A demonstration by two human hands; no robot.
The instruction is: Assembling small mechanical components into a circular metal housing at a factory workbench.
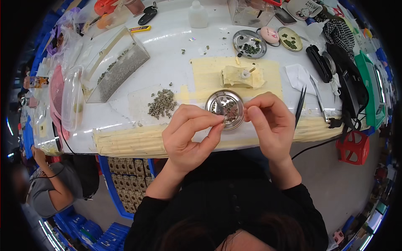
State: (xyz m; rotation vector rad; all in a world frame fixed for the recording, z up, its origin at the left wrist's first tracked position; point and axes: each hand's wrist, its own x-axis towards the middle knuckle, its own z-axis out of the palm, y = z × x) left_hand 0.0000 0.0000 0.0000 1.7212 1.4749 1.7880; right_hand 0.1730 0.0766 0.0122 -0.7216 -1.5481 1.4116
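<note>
My left hand (189, 134) and my right hand (269, 122) meet over a round metal dish (218, 101) at the table's near edge. Thumb and forefinger of both hands pinch toward each other on a tiny dark part (231, 112), too small to make out. The dish holds several small grey-brown parts. A loose pile of the same small parts (162, 103) lies on the white table to the left of the dish. Behind the dish a small white bottle (245, 74) stands on crumpled yellow tape.
Black tweezers (300, 103) lie right of my right hand. A clear tilted tray (114, 67) of small parts is at the left, a second metal dish (249, 43) and an oval dish (290, 39) at the back. Another person (50, 184) sits lower left. A red stool (354, 146) is at the right.
</note>
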